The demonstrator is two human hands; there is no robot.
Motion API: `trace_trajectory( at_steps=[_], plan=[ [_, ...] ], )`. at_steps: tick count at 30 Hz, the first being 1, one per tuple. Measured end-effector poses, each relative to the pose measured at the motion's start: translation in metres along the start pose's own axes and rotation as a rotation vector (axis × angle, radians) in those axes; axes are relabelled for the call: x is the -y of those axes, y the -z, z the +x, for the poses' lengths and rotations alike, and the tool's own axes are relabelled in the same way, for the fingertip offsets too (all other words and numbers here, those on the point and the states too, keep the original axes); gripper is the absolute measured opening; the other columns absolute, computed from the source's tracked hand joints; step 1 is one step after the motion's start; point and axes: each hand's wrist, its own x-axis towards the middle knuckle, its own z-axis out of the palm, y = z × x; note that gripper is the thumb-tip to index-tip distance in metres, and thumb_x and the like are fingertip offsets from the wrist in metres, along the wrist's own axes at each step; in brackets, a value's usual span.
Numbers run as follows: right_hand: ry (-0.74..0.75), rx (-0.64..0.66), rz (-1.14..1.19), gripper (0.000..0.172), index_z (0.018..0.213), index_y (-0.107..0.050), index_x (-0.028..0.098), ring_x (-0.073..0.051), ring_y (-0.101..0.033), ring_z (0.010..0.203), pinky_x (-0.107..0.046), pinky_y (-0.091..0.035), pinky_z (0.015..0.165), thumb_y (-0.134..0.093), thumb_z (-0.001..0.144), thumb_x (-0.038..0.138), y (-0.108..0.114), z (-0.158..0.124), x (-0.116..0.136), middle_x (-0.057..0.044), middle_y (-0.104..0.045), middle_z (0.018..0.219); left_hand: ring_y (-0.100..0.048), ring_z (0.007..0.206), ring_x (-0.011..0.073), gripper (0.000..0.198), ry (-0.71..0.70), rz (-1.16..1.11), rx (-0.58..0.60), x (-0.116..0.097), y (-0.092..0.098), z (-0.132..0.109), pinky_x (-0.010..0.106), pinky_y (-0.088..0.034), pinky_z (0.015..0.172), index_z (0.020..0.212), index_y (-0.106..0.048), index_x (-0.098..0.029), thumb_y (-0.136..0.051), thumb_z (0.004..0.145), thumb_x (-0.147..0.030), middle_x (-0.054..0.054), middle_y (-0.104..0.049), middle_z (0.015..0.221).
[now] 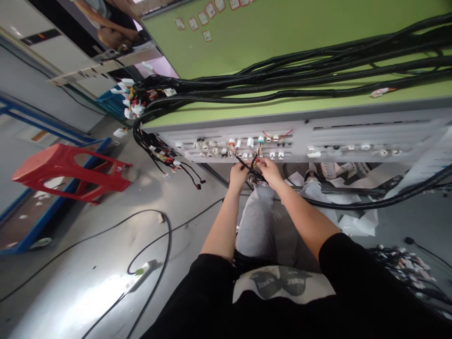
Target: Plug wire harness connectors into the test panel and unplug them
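Both hands meet over my lap, just below a white panel [300,141] fitted with rows of connector sockets. A black-wrapped wire harness [257,174] runs between them. Its branches rise to an orange connector [232,142], a white connector [250,141] and a teal connector [261,140] at the panel. My left hand [239,175] is closed around the left branch of the harness. My right hand [269,172] pinches the harness near its right branch, where small red and yellow wires show. The fingertips are partly hidden.
Long black cable bundles [247,89] lie along the green board [282,42], their white connectors [130,96] hanging off its left end. A red stool [74,174] lies on a blue-framed cart [31,221]. Cords and a power strip [143,275] cross the floor. Another person's arm [113,23] shows behind.
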Motion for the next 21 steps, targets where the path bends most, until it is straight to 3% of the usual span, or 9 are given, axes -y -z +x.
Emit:
trace_trajectory(
  at_steps=[3, 8, 16, 21],
  plan=[
    [-0.186, 0.000, 0.189, 0.014, 0.088, -0.060, 0.014, -0.005, -0.052, 0.052, -0.015, -0.039, 0.047, -0.050, 0.079, 0.017, -0.001, -0.003, 0.007, 0.000, -0.064, 0.076, -0.057, 0.073, 0.0136, 0.021, 0.067, -0.142, -0.103, -0.002, -0.005, -0.012, 0.024, -0.043, 0.072, 0.077, -0.069, -0.014, -0.056, 0.060, -0.015, 0.002, -0.066, 0.075],
    [-0.282, -0.136, 0.389, 0.006, 0.077, -0.060, 0.012, -0.003, -0.046, 0.042, -0.014, -0.036, 0.040, -0.062, 0.072, 0.016, -0.003, -0.004, 0.017, 0.003, -0.059, 0.058, -0.054, 0.060, 0.0119, 0.027, 0.299, -0.354, -0.057, -0.010, -0.009, -0.015, 0.023, -0.043, 0.061, 0.074, -0.068, -0.013, -0.050, 0.053, -0.009, 0.002, -0.065, 0.068],
    [-0.335, -0.244, 0.531, 0.008, 0.073, -0.060, 0.011, -0.003, -0.046, 0.040, -0.013, -0.039, 0.039, -0.065, 0.067, 0.011, -0.006, -0.004, 0.020, 0.005, -0.056, 0.049, -0.055, 0.064, 0.0158, 0.028, 0.304, -0.397, 0.011, -0.014, -0.013, -0.009, 0.023, -0.040, 0.054, 0.066, -0.067, -0.013, -0.046, 0.047, -0.010, 0.004, -0.065, 0.068],
    [-0.350, -0.252, 0.585, 0.005, 0.071, -0.059, 0.011, -0.003, -0.047, 0.040, -0.013, -0.042, 0.040, -0.063, 0.069, 0.008, -0.004, -0.005, 0.022, 0.004, -0.056, 0.049, -0.055, 0.066, 0.0161, 0.026, 0.328, -0.444, 0.016, -0.018, -0.015, -0.011, 0.022, -0.038, 0.051, 0.069, -0.068, -0.013, -0.048, 0.053, -0.018, 0.005, -0.066, 0.070]
  ],
)
